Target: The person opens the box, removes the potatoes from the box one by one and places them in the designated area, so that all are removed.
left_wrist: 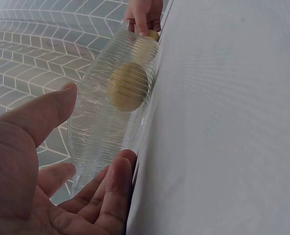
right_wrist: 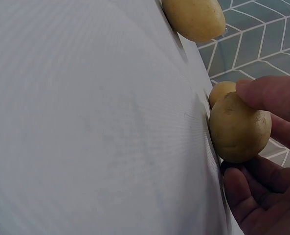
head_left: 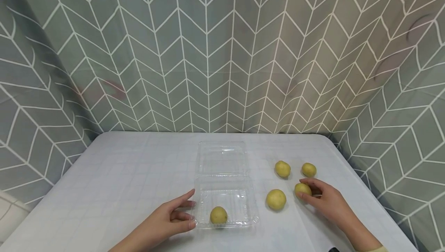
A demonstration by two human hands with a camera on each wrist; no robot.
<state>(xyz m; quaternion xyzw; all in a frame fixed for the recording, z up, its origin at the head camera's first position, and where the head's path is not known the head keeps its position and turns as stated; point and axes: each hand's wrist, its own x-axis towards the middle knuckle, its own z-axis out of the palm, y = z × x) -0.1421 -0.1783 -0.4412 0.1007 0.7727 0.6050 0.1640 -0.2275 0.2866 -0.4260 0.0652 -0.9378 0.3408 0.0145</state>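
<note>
A clear plastic clamshell container (head_left: 226,202) lies with its lid folded back, and one potato (head_left: 218,215) sits near its front wall. My left hand (head_left: 170,217) is at the container's left side, its thumb and fingers spread along the edge and touching it. Off to the right, my right hand (head_left: 326,200) grips a potato (head_left: 302,190) between thumb and fingers; in the right wrist view that potato (right_wrist: 240,127) is at or just above the tabletop. Beside it lies a larger potato (head_left: 276,199).
Two more potatoes, one (head_left: 282,169) behind the larger one and another (head_left: 308,169) behind my right hand, lie on the white-covered table (head_left: 139,167). A patterned curtain (head_left: 222,70) hangs behind the table. A small dark object (head_left: 334,249) shows at the bottom edge.
</note>
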